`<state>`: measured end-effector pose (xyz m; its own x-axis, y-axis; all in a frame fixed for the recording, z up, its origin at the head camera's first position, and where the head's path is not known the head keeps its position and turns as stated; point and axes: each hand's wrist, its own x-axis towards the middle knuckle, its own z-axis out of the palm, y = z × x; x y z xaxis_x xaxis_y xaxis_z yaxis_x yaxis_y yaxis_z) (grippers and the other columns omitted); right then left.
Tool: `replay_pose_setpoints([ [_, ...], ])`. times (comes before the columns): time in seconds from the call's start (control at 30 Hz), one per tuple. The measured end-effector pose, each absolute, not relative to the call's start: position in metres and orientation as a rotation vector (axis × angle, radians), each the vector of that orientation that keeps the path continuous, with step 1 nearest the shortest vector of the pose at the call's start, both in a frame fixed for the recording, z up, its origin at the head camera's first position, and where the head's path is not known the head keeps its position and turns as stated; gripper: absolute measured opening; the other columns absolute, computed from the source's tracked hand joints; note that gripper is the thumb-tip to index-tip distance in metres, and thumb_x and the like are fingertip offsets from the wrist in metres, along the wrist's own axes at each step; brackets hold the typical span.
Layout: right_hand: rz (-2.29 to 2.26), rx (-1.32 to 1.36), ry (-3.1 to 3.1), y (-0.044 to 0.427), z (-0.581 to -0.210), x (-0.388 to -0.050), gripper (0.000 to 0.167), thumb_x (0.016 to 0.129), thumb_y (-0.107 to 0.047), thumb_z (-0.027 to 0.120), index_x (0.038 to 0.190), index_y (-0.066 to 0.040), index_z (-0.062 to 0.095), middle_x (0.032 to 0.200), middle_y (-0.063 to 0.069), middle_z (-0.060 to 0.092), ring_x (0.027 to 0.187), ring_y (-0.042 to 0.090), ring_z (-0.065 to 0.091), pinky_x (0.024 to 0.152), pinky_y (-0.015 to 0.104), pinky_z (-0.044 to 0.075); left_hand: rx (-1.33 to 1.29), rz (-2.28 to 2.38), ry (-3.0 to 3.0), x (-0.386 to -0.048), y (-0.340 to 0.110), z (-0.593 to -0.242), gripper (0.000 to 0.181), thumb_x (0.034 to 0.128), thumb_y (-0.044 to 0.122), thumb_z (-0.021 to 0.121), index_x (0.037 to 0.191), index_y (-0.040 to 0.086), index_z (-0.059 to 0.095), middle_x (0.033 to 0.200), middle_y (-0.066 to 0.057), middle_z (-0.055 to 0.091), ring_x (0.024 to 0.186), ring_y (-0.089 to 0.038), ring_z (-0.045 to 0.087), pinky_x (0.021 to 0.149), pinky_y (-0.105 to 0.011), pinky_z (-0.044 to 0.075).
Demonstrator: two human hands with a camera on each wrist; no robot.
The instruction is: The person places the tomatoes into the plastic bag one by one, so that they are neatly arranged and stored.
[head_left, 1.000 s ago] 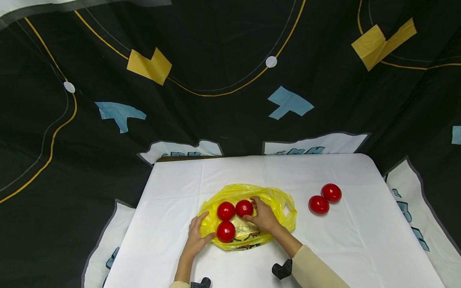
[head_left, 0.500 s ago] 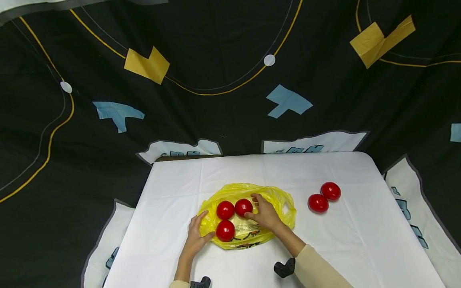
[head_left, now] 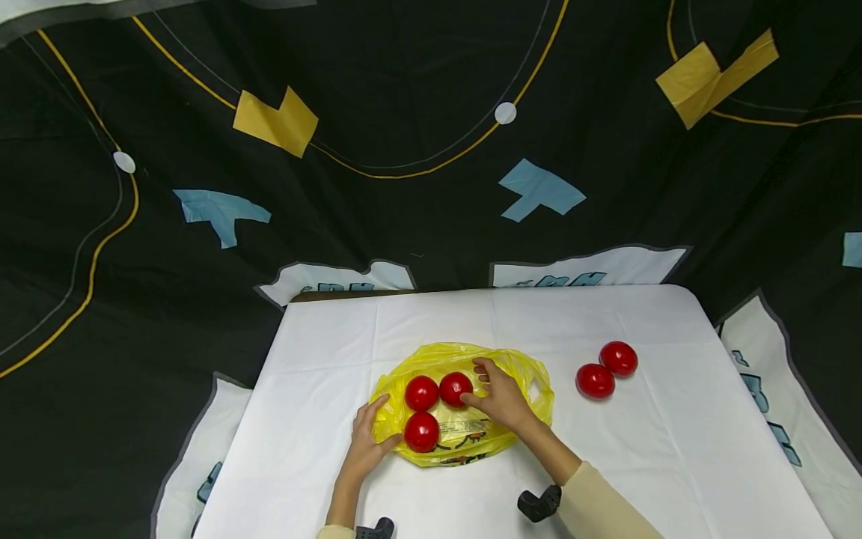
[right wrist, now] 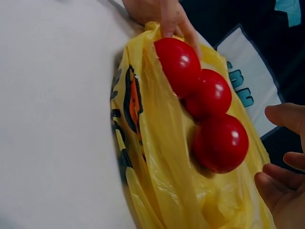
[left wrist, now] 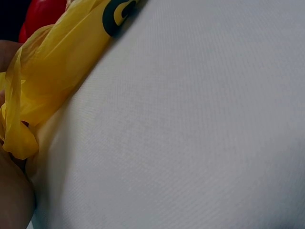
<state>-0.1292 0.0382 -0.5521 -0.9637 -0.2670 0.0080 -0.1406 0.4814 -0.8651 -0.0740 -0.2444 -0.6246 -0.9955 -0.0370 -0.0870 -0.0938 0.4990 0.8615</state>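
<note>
Three red balls [head_left: 421, 432] lie on a flattened yellow plastic bag [head_left: 441, 355], grouped on its left half. At the bag's left edge, the left hand [head_left: 364, 449] holds the plastic, thumb and fingers spread around the edge; the left wrist view shows bunched yellow plastic [left wrist: 57, 67] against the fingers. Just right of the upper right ball, the right hand [head_left: 503, 403] hovers over the bag with its fingers apart. In the right wrist view a gap separates that hand [right wrist: 288, 200] from the nearest ball [right wrist: 220, 143]. Nothing is in the right hand.
Two more red balls [head_left: 595, 382] sit side by side on the white-covered table [head_left: 646, 457], right of the bag. A black device [head_left: 539, 504] is by the right wrist, another [head_left: 376, 529] by the left. Dark patterned cloth [head_left: 404, 232] hangs behind.
The right hand has drawn back slightly to the right from the upper right ball, its fingers now off it. The left hand and the balls have stayed in place.
</note>
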Motion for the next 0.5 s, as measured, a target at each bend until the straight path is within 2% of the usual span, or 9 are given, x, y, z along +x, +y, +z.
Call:
replay_pose_setpoints([
  [0.5,-1.514,-0.261,2.720,0.070,-0.532,-0.127,0.066,0.079,-0.018,0.077,0.134,-0.003,0.045,0.124,0.015,0.056,0.112,0.030,0.055,0.095,0.044,0.046,-0.116,1.537,2.677,-0.074,-0.244,-0.627,0.077,0.0708,0.017,0.076,0.140,0.024,0.044,0.140,-0.011,0.034,0.133,-0.035,0.024,0.103,-0.068,0.019],
])
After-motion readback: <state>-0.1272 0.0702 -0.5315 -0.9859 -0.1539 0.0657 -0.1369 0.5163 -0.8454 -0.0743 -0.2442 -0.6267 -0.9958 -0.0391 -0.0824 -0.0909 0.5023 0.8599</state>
